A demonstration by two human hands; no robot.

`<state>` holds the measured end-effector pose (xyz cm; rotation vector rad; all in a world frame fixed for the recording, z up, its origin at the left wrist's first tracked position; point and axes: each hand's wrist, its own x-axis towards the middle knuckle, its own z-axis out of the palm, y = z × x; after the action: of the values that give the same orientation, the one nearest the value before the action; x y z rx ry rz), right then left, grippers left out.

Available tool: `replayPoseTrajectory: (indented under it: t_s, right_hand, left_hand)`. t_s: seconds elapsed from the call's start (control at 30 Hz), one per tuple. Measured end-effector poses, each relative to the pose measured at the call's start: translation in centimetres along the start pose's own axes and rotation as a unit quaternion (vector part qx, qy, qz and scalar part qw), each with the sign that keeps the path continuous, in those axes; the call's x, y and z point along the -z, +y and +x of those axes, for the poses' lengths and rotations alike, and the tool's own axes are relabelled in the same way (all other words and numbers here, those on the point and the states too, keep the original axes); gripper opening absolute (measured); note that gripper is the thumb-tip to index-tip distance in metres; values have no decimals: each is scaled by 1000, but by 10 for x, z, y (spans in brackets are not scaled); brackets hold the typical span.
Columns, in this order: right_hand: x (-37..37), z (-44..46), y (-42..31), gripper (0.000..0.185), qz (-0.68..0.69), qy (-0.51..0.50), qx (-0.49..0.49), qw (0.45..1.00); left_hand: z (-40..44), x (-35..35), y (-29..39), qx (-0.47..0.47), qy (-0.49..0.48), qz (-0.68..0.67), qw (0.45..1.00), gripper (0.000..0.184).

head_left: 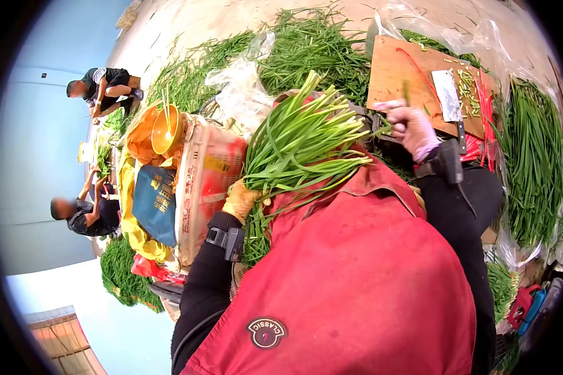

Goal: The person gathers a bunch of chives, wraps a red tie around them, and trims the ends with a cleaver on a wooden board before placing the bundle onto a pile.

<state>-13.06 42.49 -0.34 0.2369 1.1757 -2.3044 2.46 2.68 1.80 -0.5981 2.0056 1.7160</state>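
Note:
My left hand [241, 200], in a yellow-orange glove, is closed round the lower part of a thick bunch of garlic chives [306, 140]. The bunch lies over my lap on the red apron [363, 262], its pale stem ends pointing up and right. My right hand [413, 129], in a pale glove, is raised to the right of those stem ends. Its fingers are bent together on a small green chive scrap [383, 130], partly blurred. Beyond it a knife [446, 97] rests on a wooden board [391, 72] beside cut stem pieces [466, 87].
A crate [197, 181] with an orange bowl [167, 129] and a blue bag [154, 206] stands at left. Chive heaps [316, 53] cover the floor ahead; more chives [532, 162] lie on plastic at right. Red ties [485, 119] hang by the board. Two people [103, 90] crouch far left.

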Motion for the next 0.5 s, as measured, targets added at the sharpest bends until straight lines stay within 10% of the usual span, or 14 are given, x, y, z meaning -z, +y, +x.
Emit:
replayPoseTrajectory:
  t_s: [0.2, 0.27, 0.4, 0.5]
  right_hand:
    - [11, -34, -27, 32, -450, -138, -82, 879]
    - [20, -18, 13, 34, -441, -179, 100, 874]
    - [-43, -4, 41, 34, -437, -84, -17, 895]
    - [-36, 8, 68, 26, -137, -75, 3, 988]
  left_hand:
    - [-5, -2, 1, -9, -29, -14, 999, 20]
    - [6, 8, -14, -26, -63, 1, 998, 27]
    - [8, 8, -21, -27, -66, -32, 997, 27]
    - [2, -4, -6, -30, -19, 54, 998, 23]
